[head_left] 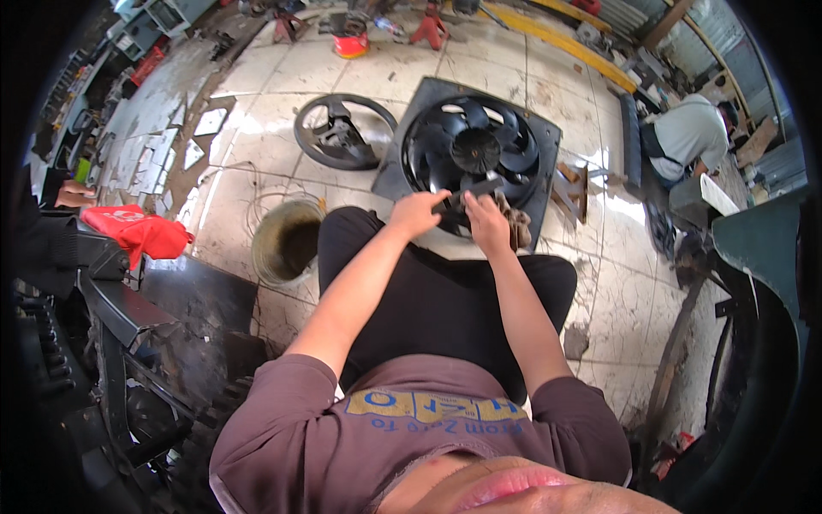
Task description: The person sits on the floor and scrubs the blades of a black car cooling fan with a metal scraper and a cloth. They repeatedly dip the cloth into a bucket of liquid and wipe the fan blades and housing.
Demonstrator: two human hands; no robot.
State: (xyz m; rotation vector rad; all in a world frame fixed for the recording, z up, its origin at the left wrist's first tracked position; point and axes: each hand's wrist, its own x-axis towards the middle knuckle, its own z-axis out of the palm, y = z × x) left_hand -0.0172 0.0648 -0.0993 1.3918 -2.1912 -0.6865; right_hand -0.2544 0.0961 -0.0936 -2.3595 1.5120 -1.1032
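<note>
Both my hands are together over the near edge of a black radiator fan (475, 150), whose square shroud lies on the tiled floor in front of my knees. My left hand (417, 214) is closed on one end of a small dark part (479, 188). My right hand (487, 224) grips the same part from the other side; its exact kind is too small to tell. A brownish rag (517, 226) is bunched beside my right hand, over the shroud's near edge. My fingertips partly hide the part.
A steering wheel (344, 132) lies left of the fan, and a dirty bucket (286, 244) stands by my left knee. A co-worker (690, 135) bends down at the right. Another person's hand (75, 194) shows at far left near a red cloth (141, 231). Red stands (429, 27) stand farther off.
</note>
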